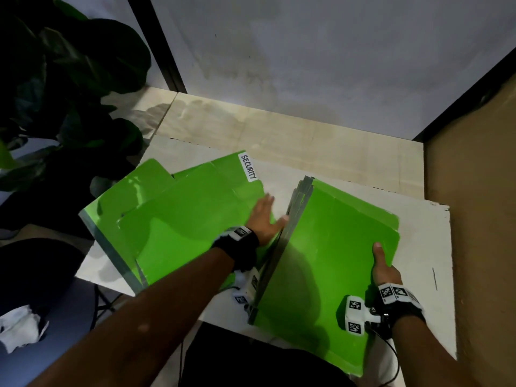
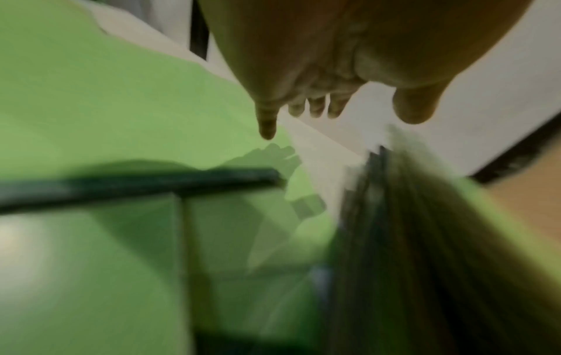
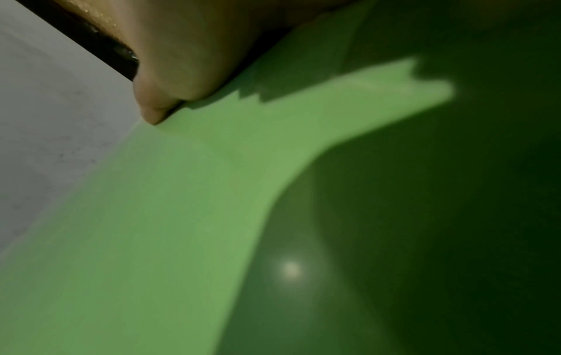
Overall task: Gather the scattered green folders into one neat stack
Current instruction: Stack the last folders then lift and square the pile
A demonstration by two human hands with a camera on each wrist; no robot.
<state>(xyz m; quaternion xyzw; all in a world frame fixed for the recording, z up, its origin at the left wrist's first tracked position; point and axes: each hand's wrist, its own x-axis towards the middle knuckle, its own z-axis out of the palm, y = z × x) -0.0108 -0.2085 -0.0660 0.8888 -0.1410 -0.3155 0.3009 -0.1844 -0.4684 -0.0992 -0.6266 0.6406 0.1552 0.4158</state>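
On my far left, off the table [image 1: 349,191], a dark plant [image 1: 83,88] crowds the corner, well clear of the work. Next comes the fanned pile [image 1: 173,224] of green folders lying flat on the table, edges out of line, with the one labelled SECURITY [image 1: 248,167] poking out at the far side. My left hand [image 1: 264,219] sits between that pile and the second bundle, fingers straight and apart, gripping nothing; the thumb seems to touch the bundle's raised edge, though the blurred left wrist view does not settle it. To the right, the held bundle [image 1: 335,247] is tipped up along its left edge, several folders thick, its right side pinched by my right hand [image 1: 384,268], thumb on top of the cover and fingers hidden beneath. I judge the risk to be here: I hold the bundle from one side only, and the covers look glossy and thin, so the inner folders could slide out as I tilt it. Swinging it over could also shove the loose pile toward the near table edge.
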